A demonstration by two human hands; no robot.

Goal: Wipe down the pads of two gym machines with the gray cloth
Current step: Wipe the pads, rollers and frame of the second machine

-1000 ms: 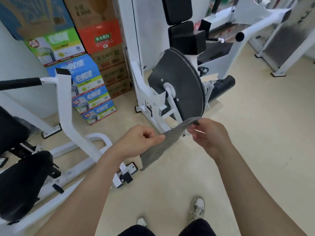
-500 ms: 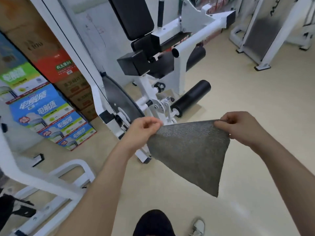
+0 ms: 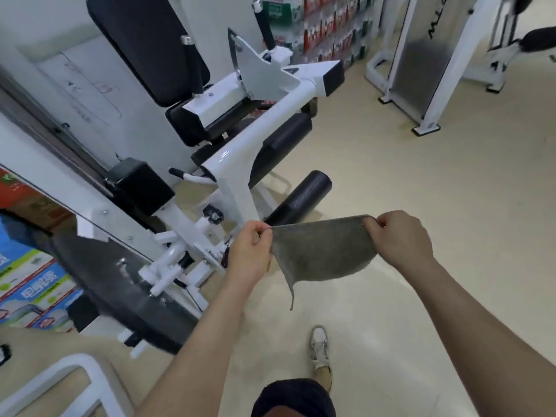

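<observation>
Nearest the viewer, a shoe (image 3: 319, 347) rests on the floor (image 3: 436, 212). Above it, in front of the machine (image 3: 237, 164), the left hand (image 3: 249, 251) and right hand (image 3: 400, 239) each pinch an upper corner of the cloth (image 3: 322, 251), fingers curled over its top edge. The cloth hangs spread in the air between them and touches no pad. Step in hand, as judged: readying the cloth beside the machine, with wiping contact not yet made. The next move likely calls for gathering the cloth into one palm and pressing it along the curve of the roller (image 3: 304, 194), the machine's padding just beyond the cloth. The seat (image 3: 285, 136) and backrest (image 3: 141, 46), higher on the machine, would follow. Left of the machine's base lies a dark cam plate (image 3: 114, 281). Further left are blue cartons (image 3: 30, 284) bearing Chinese characters too blurred to read. The wall (image 3: 45, 31) behind the machine shows faint red scribbles (image 3: 99, 85), illegible. Far right of the machine stands a second machine (image 3: 451, 73). Its shield (image 3: 415, 70) carries dark lettering, sideways and cut off, unreadable. Shelves (image 3: 331, 25) behind the machine hold goods with red and green labels, too small to read.
</observation>
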